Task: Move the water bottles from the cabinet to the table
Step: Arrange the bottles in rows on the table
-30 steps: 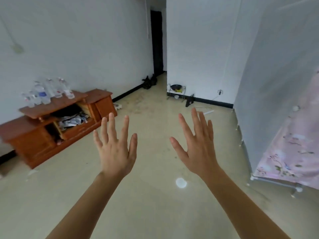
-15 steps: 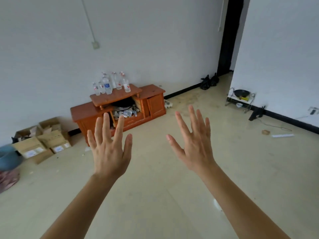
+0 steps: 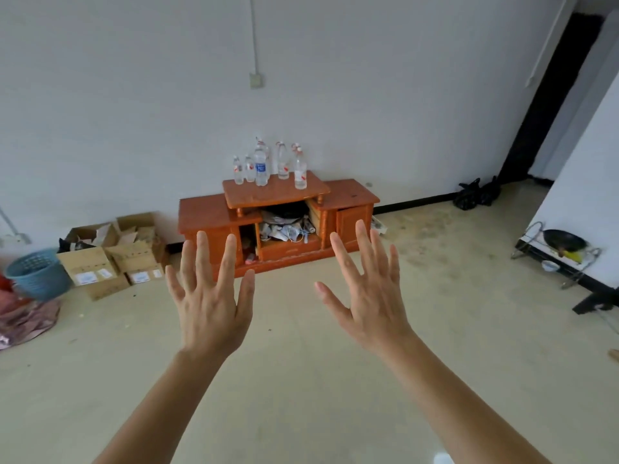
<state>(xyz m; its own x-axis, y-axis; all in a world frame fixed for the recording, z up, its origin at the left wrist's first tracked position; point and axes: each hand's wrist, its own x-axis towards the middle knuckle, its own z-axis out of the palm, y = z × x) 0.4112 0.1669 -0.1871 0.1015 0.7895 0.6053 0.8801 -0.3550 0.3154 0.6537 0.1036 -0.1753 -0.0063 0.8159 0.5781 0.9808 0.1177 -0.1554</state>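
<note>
Several clear water bottles (image 3: 262,166) stand upright on the raised top shelf of a low orange wooden cabinet (image 3: 351,195) against the far white wall. One bottle has a blue label, and the others carry red-and-white labels. My left hand (image 3: 209,293) and my right hand (image 3: 368,289) are held up in front of me, fingers straight and spread, holding nothing. Both hands are well short of the cabinet, across a stretch of floor. No table is in view.
Open cardboard boxes (image 3: 114,252) and a blue basket (image 3: 38,274) sit on the floor left of the cabinet. A metal rack with a black pan (image 3: 562,244) stands at the right wall. A dark doorway (image 3: 552,95) opens at the back right.
The view has swung left, bringing the cabinet from the left edge to the centre. Both hands stay raised and spread in front of me.
</note>
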